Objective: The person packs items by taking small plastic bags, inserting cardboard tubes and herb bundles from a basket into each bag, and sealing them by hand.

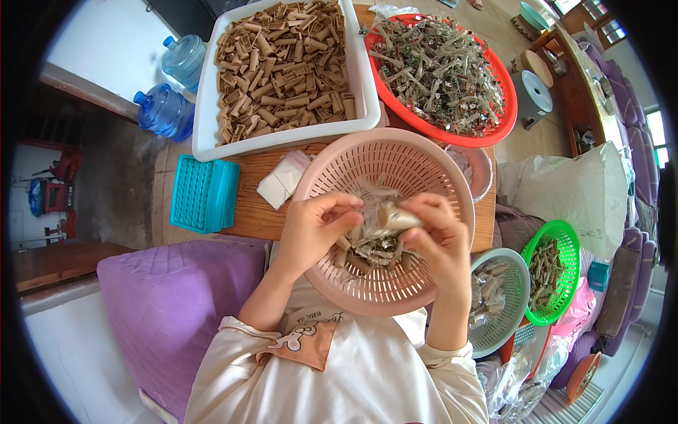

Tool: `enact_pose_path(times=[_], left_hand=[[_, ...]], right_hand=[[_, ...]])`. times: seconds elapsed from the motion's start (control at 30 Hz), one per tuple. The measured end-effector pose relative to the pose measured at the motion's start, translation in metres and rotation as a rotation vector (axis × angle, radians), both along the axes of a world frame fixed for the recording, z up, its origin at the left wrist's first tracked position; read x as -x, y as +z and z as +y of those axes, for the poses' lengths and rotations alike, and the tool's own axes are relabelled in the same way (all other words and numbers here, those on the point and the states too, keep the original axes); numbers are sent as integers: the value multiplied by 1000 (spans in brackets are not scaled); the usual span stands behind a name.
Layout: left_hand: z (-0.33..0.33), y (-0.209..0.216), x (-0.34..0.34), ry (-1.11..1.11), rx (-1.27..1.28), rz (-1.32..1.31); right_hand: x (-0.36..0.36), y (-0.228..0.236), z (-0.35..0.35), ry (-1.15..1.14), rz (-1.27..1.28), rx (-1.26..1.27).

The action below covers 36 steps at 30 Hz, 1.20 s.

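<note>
The left forearm (274,291) and right forearm (452,305) reach forward, slanting slightly outward — elbows bent, hands apart and facing. The left hand (319,227) bends thumb and forefinger toward each other; the right hand (439,230) curls in a grip — fingers above, thumb below.

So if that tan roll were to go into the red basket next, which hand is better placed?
Probably the right hand: it holds the tan roll and is on the side nearer the red basket. The left hand is farther off, beside clear plastic film.
</note>
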<state>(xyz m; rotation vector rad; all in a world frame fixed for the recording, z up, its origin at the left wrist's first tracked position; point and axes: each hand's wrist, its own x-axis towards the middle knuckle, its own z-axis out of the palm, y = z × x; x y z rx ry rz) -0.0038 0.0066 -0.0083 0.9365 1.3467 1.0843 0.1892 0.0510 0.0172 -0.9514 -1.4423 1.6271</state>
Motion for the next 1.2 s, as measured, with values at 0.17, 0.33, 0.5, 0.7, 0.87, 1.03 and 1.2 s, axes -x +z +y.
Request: enact_pose_path(times=[0.17, 0.33, 0.5, 0.7, 0.87, 1.03, 1.2], left_hand=[[1, 10, 0, 21, -38, 90], [-2, 18, -3, -9, -35, 118], [-2, 21, -3, -52, -70, 159], [-3, 16, -4, -48, -104, 201], [-3, 20, -3, -65, -84, 188], [-2, 13, -6, -51, -260, 262], [-2, 16, -9, -105, -169, 212]], right_hand=[[3, 17, 1, -232, -163, -177], [14, 22, 1, -319, -237, -295], [15, 26, 3, -255, -283, -177], [11, 28, 6, -302, -156, -124], [9, 30, 7, -268, -180, -117], [10, 33, 5, -173, -220, 10], [12, 34, 7, -102, -372, -40]])
